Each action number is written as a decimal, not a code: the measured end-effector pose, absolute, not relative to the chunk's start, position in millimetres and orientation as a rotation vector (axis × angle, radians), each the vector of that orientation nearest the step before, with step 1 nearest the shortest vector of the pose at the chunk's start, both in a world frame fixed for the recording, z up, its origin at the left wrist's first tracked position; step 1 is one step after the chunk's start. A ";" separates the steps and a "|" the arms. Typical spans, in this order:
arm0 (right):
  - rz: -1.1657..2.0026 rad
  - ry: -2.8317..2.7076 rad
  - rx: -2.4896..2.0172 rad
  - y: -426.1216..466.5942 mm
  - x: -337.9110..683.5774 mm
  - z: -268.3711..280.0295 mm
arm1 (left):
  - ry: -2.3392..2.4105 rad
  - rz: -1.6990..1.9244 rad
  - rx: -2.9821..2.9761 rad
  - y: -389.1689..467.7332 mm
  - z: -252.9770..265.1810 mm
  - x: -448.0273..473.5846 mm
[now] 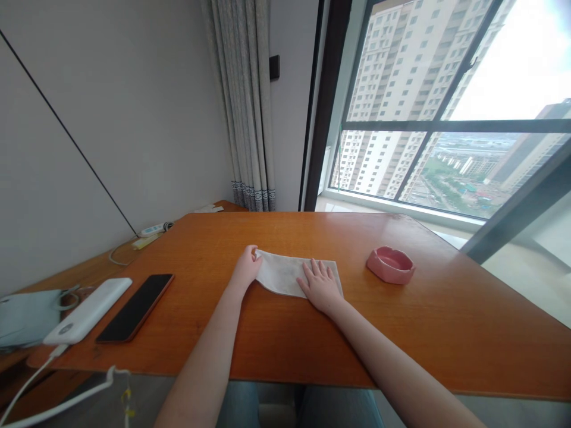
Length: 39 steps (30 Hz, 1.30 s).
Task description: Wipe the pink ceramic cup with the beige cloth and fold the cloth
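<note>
A pale, folded cloth (283,274) lies across the middle of the wooden table (285,339). My left hand (248,266) pinches the cloth's left end, lifting that edge slightly. Spread flat on the right part of the cloth is my right hand (320,285), fingers apart and pointing away from me. To the right of the cloth, a pink ashtray-like dish (391,265) rests on the table, touched by neither hand.
On the left lie a black phone (136,308) and a white power bank (89,310) with a white cable (33,374) plugged in. Beyond them are a grey pouch (29,318) and a power strip (152,230). A window (428,125) stands at the right.
</note>
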State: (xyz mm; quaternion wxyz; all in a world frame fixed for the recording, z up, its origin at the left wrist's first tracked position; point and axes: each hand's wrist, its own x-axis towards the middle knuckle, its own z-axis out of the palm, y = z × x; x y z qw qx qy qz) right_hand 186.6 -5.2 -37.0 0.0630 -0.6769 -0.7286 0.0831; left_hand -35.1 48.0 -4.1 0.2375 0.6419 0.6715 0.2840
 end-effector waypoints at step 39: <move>0.883 -1.623 -1.706 17.4 237.2 -21.6 | 0.885 0.810 2.313 10.2 -10.1 16.4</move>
